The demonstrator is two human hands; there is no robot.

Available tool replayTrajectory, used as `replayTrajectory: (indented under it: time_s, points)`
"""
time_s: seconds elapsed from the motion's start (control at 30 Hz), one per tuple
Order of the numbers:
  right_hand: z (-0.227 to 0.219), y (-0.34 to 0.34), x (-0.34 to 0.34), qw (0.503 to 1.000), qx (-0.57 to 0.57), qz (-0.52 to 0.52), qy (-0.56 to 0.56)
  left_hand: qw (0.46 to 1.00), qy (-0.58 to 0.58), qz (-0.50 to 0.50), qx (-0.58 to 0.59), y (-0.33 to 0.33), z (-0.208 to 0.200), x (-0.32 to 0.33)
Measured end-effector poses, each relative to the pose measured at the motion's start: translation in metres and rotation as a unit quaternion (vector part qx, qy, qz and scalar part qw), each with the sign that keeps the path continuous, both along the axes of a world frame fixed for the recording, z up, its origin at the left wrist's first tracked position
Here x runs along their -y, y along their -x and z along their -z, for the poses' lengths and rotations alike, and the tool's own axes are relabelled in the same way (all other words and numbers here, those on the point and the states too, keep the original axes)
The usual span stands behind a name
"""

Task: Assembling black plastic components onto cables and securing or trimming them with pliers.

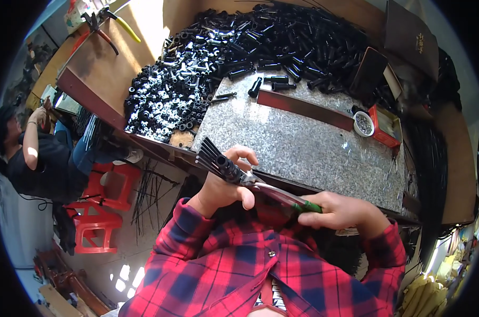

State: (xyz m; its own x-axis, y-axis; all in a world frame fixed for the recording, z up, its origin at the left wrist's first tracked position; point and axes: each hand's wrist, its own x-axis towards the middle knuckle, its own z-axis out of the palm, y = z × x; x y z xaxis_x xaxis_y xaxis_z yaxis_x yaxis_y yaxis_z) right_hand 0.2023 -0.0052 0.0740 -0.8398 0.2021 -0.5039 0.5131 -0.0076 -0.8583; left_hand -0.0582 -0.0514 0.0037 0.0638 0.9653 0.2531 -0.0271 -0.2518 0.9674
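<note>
My left hand [224,179] holds thin black rods [205,157] with black tubular fittings [228,168], thumb and forefinger parted; my right hand [337,212] is closed around green-handled pliers [309,206], their tip at the fittings. Beyond, the speckled grey surface [297,148] bears a dark red bar [303,110] (lying aslant), a white bowl [362,134] and heaped black tubes [303,42].

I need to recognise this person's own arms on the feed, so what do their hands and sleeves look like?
The left hand and right hand are bare, with no gloves. The left sleeve and right sleeve are long, in red and dark navy plaid with thin dark lines, ending short of the wrists.
</note>
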Motion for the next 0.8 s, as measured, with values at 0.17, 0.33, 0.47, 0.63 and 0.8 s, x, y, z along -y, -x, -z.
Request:
replayTrajectory:
  time_s: [0.17, 0.33, 0.47, 0.63, 0.8]
  points:
    - [-0.008, 0.006, 0.008, 0.941, -0.033, 0.041, -0.334, 1.000, -0.006, -0.008, 0.003, -0.006, 0.007, 0.004]
    - [0.005, 0.014, 0.013, 0.956, 0.046, 0.065, -0.284, 0.996, 0.006, -0.020, 0.081, -0.012, 0.010, 0.002]
    - [0.013, 0.018, 0.016, 0.945, 0.030, 0.079, -0.317, 0.993, 0.003, -0.028, 0.117, -0.010, 0.008, 0.005]
    - [0.016, 0.009, 0.015, 0.900, -0.021, 0.080, -0.429, 0.994, 0.030, 0.010, 0.107, 0.000, 0.001, 0.002]
    - [-0.013, 0.002, 0.019, 0.780, 0.049, 0.052, -0.622, 0.989, 0.089, 0.084, 0.082, 0.003, -0.004, 0.003]
